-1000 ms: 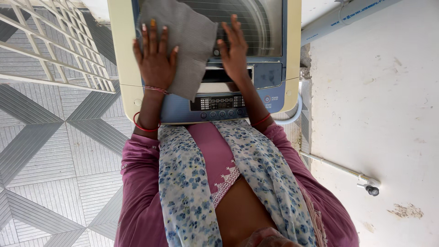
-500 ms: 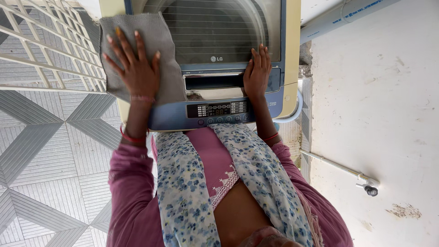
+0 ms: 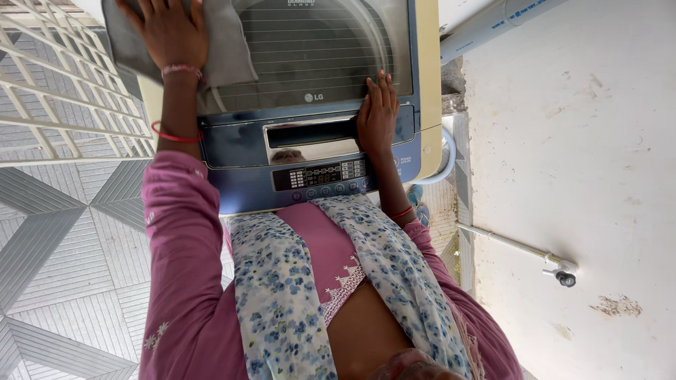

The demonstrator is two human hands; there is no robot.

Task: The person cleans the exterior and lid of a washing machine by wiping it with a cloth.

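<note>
Presently the top-loading washing machine with cream body and blue panel (image 3: 422, 84) serves as the reference. Its left edge stands just beside a white lattice grille (image 3: 63, 91); its right edge is near a white plastered wall (image 3: 563, 141), with a narrow gap holding a pale hose loop (image 3: 448, 158). Grey patterned floor tiles (image 3: 63, 253) lie below and left of the machine, giving the widest free room.

The left hand (image 3: 165, 32) lies flat with fingers spread, pressing a grey woven cloth (image 3: 225, 49) onto the tinted glass lid (image 3: 317, 56) at the machine's upper left corner; the cloth overhangs that left edge. The right hand (image 3: 377, 116) rests open, fingers together and extended, palm down on the blue rim at the lid's lower right; it grips nothing.

A dark rectangular control display (image 3: 320, 174) with a row of round buttons beneath sits on the front panel, nearest the person. A small pale logo is centred at the lid's lower edge. A grey pipe (image 3: 493, 21) runs diagonally along the wall beyond the machine's right corner.
</note>
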